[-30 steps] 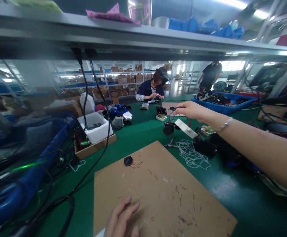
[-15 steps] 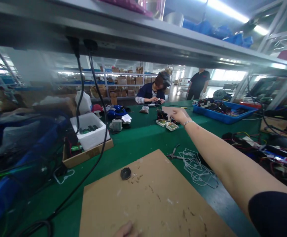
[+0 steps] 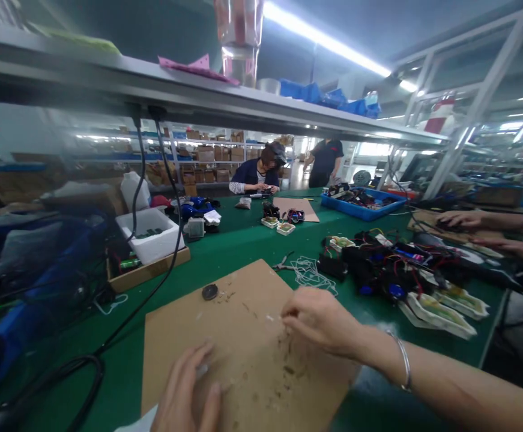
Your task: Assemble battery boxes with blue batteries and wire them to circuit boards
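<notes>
L hand: fingers part open, at near edge of brown card brd, can't tell if it holds sth | R hand: fingers curled, just over brd, can't tell if it holds sth | blk round disc: on brd, well apart from hands | pliers: just past brd on green bench

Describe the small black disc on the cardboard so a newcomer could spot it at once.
On the green workbench, find the large brown cardboard sheet directly in front of the person. Near its upper left edge, beyond the left hand and right hand, lies a small round black disc. It is the only solid object there, with only brown crumbs scattered nearby.
</notes>
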Motion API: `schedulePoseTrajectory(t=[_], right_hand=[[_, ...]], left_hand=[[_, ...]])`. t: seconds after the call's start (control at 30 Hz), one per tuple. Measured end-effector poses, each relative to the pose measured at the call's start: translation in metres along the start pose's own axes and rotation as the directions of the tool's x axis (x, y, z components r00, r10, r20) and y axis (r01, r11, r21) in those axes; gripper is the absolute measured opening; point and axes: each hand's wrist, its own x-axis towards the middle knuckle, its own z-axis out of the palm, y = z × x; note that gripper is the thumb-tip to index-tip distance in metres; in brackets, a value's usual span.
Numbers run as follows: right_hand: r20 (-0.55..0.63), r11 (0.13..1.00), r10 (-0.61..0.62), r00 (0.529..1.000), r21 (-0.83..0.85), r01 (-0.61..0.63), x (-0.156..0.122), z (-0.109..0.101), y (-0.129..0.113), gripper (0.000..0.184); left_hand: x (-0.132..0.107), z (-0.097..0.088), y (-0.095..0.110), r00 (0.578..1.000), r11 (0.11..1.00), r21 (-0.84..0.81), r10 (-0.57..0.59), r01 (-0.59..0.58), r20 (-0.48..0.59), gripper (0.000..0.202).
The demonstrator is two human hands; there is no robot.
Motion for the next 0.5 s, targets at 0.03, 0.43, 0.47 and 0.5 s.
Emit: schedulePoseTrajectory(t=[0.03, 0.43, 0.47, 0.5], right_hand=[[0.041, 0.997, -0.067, 0.997, -0.047, 0.069, -0.019, 0.002, -0.011, 0.018], [-0.044, 0.743, 0.406, 0.913, -0.565, -0.358, -0.048, -0.081, 0.062, 0.037], [-0.049, 0.722, 0.426, 0.903, -0.583, -0.372, -0.042, -0.084, 0.078, 0.035], [-0.047, 0.702, 0.446, 0.894, -0.601, -0.382, -0.036, -0.085, 0.094, 0.036]], left_hand=[[0.0, -0.003, 0.005, 0.999, 0.999, 0.004, -0.033, 0.033, -0.006, 0.037], [-0.002, -0.012, 0.037, 0.981, 0.98, -0.05, -0.194, 0.193, -0.014, 0.038], [-0.002, -0.011, 0.034, 0.981, 0.98, -0.042, -0.193, 0.192, -0.005, 0.038], [-0.002, -0.011, 0.031, 0.982, 0.982, -0.032, -0.187, 0.187, 0.008, 0.039]])
